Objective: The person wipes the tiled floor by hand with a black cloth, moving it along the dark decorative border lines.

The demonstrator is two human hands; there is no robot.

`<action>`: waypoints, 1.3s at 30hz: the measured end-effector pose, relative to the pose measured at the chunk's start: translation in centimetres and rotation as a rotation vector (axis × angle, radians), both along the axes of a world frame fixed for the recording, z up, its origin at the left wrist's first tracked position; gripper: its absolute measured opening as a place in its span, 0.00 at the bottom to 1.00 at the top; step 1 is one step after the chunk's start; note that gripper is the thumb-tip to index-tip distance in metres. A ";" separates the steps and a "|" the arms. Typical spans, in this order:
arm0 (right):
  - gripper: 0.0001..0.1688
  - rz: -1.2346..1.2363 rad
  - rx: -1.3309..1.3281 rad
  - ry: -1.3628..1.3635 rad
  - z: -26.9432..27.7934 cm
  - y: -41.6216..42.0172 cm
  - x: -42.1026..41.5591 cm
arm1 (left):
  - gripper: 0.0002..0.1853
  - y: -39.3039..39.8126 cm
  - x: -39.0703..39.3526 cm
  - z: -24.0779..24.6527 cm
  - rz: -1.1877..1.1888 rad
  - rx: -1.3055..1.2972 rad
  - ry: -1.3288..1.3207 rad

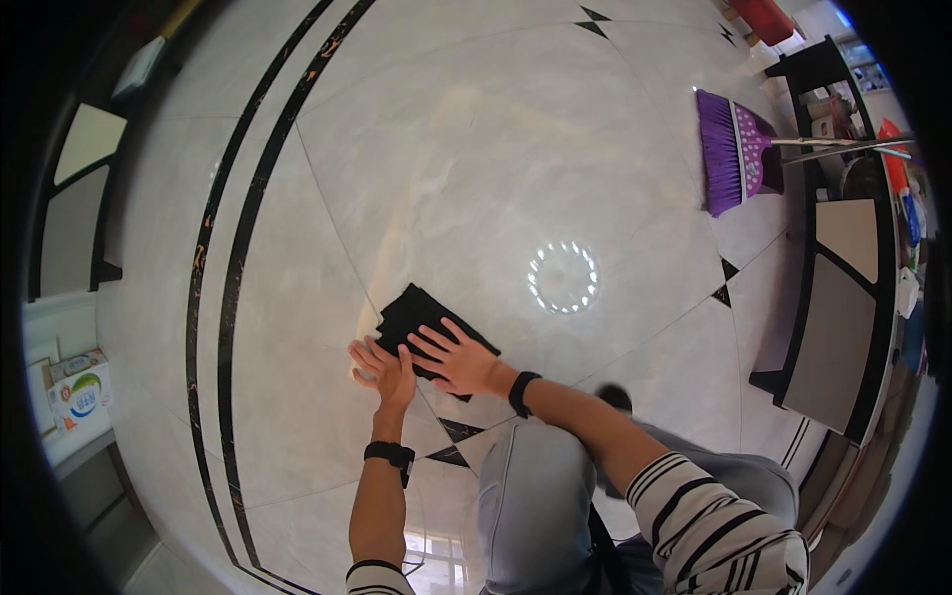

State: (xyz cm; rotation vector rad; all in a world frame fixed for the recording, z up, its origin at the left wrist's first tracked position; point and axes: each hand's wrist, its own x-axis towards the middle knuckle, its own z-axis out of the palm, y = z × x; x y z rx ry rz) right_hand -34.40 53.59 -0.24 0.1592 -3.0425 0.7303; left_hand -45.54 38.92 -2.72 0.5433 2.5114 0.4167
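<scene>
A black folded cloth [420,312] lies flat on the glossy tiled floor [461,171]. My right hand [457,359] rests on the cloth, palm down, with its fingers spread. At the cloth's left edge is my left hand [385,370]; its thumb reaches to the cloth and its other fingers extend past the edge over the floor. Neither hand is closed around anything. Part of the cloth is hidden beneath the hands.
A purple broom [721,152] with a dustpan stands at the right, by a black-and-grey cabinet [833,335] loaded with items. Another cabinet [74,223] is at the left, above a printed carton [78,394]. My bent knee [535,491] is close behind my hands.
</scene>
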 end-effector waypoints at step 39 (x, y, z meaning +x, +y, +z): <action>0.33 -0.909 0.554 -0.052 -4.0 52.3 0.4 | 0.41 -1.6 1.2 0.4 -0.083 -0.118 0.184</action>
